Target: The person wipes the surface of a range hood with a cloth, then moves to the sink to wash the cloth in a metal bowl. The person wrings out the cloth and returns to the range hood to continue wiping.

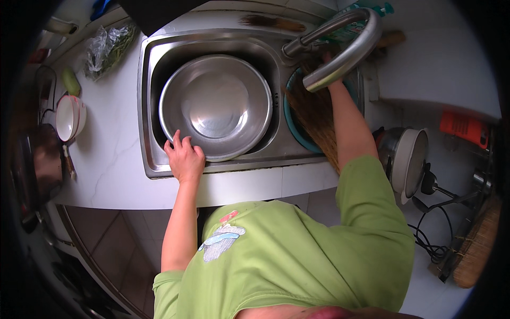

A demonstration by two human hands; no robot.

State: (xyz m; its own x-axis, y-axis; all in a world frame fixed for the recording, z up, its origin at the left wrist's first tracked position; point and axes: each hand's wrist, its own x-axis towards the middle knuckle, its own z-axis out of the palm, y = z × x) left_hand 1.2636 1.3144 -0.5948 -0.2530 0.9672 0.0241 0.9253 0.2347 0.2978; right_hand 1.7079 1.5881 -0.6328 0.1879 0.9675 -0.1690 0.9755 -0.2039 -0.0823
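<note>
A large stainless steel basin (215, 95) sits in the left bowl of the steel sink (145, 119). My left hand (185, 157) rests at the basin's near left rim, fingers spread and touching it. At right, my right hand (327, 58) is mostly hidden behind the curved faucet (346, 60). Beside that hand and forearm, a brown brush or whisk of plant fibres (314, 119) slants over a teal basin (293, 123) in the right part of the sink. Its bristles look blurred and reach past the counter's front edge. My right hand's grip is hidden.
Behind the sink lies a dark-bristled brush (275, 23); a green bottle (352, 30) stands behind the faucet. On the left counter are a plastic bag of greens (107, 52), a green gourd (71, 81), white bowls (69, 117) and a dark pot (46, 163). Pans (406, 163) are at right.
</note>
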